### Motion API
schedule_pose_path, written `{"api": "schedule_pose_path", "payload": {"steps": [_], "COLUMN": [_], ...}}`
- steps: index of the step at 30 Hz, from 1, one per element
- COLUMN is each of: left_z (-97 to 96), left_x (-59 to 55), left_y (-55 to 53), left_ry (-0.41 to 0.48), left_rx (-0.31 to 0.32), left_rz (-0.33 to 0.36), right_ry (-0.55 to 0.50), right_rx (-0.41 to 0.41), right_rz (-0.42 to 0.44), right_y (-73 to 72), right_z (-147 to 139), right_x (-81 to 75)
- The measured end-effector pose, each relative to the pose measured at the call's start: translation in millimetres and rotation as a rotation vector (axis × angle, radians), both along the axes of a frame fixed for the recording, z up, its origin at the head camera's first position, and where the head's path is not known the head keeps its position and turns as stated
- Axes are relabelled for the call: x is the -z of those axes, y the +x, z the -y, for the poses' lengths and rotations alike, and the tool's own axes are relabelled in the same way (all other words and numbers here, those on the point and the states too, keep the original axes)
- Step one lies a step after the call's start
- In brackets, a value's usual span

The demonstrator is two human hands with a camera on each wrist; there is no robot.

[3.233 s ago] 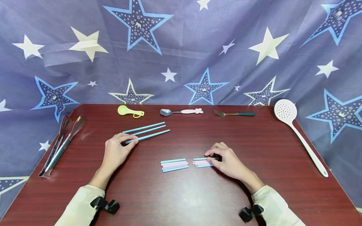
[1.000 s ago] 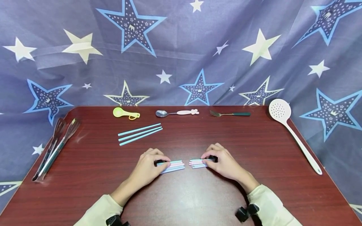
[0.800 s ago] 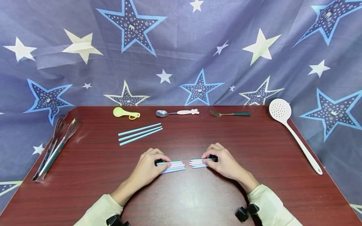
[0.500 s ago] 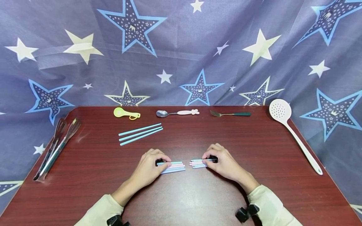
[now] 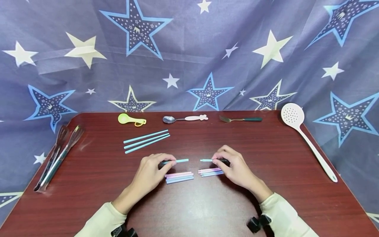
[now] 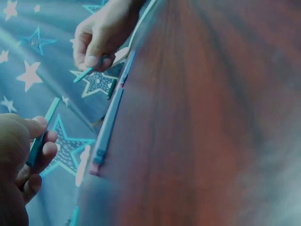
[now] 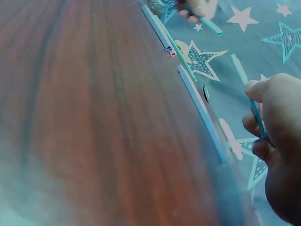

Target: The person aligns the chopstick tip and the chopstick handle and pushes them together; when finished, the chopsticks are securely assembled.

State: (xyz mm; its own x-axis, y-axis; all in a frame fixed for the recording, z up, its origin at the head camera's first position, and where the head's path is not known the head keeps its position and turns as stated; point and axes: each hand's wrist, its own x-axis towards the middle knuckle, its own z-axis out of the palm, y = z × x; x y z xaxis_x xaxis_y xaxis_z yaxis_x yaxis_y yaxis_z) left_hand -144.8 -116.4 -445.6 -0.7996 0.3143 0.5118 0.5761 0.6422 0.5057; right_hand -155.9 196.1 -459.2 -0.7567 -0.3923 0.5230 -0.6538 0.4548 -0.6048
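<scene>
My left hand point(image 5: 149, 171) pinches a short light-blue stick point(image 5: 182, 160) between thumb and fingers. Facing it, my right hand point(image 5: 237, 166) pinches a second short light-blue stick point(image 5: 206, 160), whose inner end looks narrower. The two sticks point at each other with a gap between them; both wrist views show them above the table. Just nearer the person lie two rows of short pink and blue sticks, a left row point(image 5: 179, 177) and a right row point(image 5: 209, 172), the latter partly hidden by the right hand. Three long light-blue sticks point(image 5: 147, 141) lie side by side behind the left hand.
Along the back edge lie a yellow-green measuring spoon point(image 5: 131, 118), a spoon with a pink handle point(image 5: 186, 118) and a fork with a green handle point(image 5: 240, 119). A white slotted skimmer point(image 5: 309, 141) lies at the right edge, tongs point(image 5: 59, 159) at the left. A starry curtain point(image 5: 183, 56) hangs behind.
My left hand first left the long sticks for the left short row. Since half a second ago, both hands have lifted one light-blue stick each from the rows and moved them slightly away from the person.
</scene>
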Motion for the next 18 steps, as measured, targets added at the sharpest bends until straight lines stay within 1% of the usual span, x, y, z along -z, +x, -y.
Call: {"api": "schedule_pose_path", "payload": {"steps": [2, 5, 9, 14, 18], "left_z": [-2.4, -6.9, -11.6, -13.6, -14.2], "left_x": [-4.3, -9.6, -13.9, -14.3, -12.4], "left_y": [0.1, -0.3, -2.0, -3.7, -4.8], "left_ry": [0.01, 0.021, 0.041, 0.061, 0.066], "left_rx": [0.017, 0.041, 0.061, 0.067, 0.07], "left_rz": [-0.018, -0.025, -0.034, -0.047, -0.031], "right_ry": [-0.009, -0.019, -0.035, -0.034, -0.026], "right_rx": [-0.003, -0.013, -0.018, -0.022, -0.014], "right_rz": [-0.015, -0.029, -0.028, -0.028, -0.022], "right_y": [0.1, 0.3, 0.2, 1.2, 2.2], "right_z": [3, 8, 13, 16, 16], "right_x": [-4.5, -12.2, -20.7, -23.6, -21.6]}}
